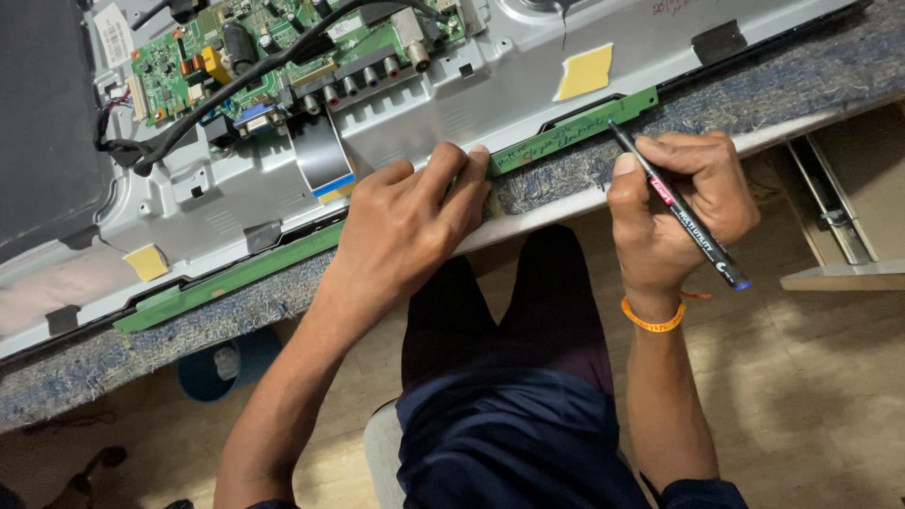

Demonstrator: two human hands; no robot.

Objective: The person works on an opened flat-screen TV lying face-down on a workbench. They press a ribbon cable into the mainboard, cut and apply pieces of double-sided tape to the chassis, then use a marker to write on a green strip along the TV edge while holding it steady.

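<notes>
Now left hand [407,219] pressed flat, fingers curled over long green circuit strip [566,129], steadying it; right hand [681,209] grips black marker [674,203], tip on strip for writing.

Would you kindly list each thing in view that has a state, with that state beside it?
Left hand: pressed flat on the green strip board.
Right hand: closed around the black marker.
Black marker: uncapped, tip on the green strip board.
Green strip board: lying along the panel edge, handwriting on it.
Main circuit board: exposed, cables plugged in.
Flat ribbon cable: running down from the main circuit board.
</notes>
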